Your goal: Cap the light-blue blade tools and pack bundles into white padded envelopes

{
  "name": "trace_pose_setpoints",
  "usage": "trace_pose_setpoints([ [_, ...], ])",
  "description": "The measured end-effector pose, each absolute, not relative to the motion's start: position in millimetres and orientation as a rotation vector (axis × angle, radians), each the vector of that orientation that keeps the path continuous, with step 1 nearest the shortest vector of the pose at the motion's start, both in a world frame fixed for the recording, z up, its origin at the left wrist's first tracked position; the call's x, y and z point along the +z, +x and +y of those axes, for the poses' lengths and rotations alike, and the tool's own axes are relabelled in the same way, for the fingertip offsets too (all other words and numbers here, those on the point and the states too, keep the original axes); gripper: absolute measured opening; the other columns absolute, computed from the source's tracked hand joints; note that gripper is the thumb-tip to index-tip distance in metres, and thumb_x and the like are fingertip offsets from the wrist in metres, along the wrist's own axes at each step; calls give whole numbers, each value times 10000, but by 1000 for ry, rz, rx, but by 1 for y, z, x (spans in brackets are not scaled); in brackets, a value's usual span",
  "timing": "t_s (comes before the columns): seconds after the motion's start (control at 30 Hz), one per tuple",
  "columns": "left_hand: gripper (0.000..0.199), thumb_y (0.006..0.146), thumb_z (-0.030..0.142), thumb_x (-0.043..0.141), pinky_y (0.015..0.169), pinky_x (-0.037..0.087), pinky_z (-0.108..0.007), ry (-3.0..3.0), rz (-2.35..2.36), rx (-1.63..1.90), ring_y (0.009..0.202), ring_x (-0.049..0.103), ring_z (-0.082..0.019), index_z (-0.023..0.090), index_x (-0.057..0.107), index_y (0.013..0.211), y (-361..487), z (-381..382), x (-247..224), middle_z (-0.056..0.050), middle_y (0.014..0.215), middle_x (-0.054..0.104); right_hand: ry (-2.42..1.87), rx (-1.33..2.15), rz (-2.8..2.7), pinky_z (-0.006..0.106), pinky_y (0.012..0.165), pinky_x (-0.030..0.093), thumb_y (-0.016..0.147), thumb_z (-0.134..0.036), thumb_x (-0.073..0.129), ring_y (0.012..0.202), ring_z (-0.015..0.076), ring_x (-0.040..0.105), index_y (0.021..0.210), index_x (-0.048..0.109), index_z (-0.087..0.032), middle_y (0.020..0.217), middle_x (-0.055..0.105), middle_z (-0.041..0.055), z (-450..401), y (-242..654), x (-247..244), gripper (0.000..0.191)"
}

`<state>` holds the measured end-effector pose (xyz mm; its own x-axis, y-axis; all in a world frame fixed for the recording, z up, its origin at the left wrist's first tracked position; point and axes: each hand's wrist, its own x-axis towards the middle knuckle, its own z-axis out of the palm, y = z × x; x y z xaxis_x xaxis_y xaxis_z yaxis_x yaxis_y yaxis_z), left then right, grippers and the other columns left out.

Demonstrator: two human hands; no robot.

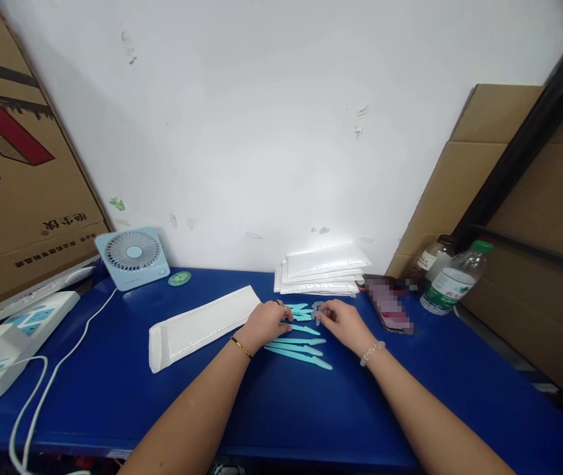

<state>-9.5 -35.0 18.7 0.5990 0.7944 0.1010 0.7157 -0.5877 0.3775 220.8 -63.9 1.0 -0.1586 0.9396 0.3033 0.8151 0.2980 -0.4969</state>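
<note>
My left hand [264, 322] is closed, with thumb and fingers together at the handle end of a teal eyebrow razor [304, 328]. Just below it, several more teal razors [301, 349] lie fanned out on the blue table. Beyond my fingertips is another small group of teal razors [300, 310], partly hidden by the hand. On the other side, my right hand [341, 320] pinches a small translucent plastic piece [317, 313], perhaps a blade cap; its exact shape is too small to tell. A white padded envelope [207, 326] lies flat to the left of my left hand.
White padded envelopes [324, 267] are stacked against the wall. A phone [390, 305] and two bottles [452, 280] are at the right. On the left are a blue fan [134, 257], a green round disc [179, 278], a power strip [39, 330] and white cables [71, 344].
</note>
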Motion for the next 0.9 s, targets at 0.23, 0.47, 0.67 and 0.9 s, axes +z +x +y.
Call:
trace_pose_setpoints([
  [0.23,83,748,274,606,658,396,-254,2510,1273,372,762,573,-182,204,649,731,-7,-34,12,-41,812,655,-1808,61,-2188,266,657,400,749,-72,509,718,173,582,779,642,-158,821,609,86,-65,208,1,161],
  [0.47,75,763,265,590,599,372,-236,2419,1260,429,707,578,-154,205,629,741,-12,-34,19,-11,756,660,-1504,459,-2098,256,642,426,845,-229,483,708,154,573,854,617,-200,810,627,24,-66,230,2,137],
  [0.67,106,767,283,577,595,380,-239,2337,1304,479,723,592,-158,195,625,800,-15,-33,22,-13,767,662,-1343,616,-2014,294,747,463,865,-336,508,811,174,603,954,690,-218,916,664,45,-67,235,7,235],
  [0.9,121,752,294,569,585,388,-234,2301,1203,467,688,579,-149,192,631,770,-14,-34,21,-14,757,662,-1298,731,-2033,291,720,475,835,-359,556,797,179,612,940,717,-228,908,685,43,-72,226,9,233],
])
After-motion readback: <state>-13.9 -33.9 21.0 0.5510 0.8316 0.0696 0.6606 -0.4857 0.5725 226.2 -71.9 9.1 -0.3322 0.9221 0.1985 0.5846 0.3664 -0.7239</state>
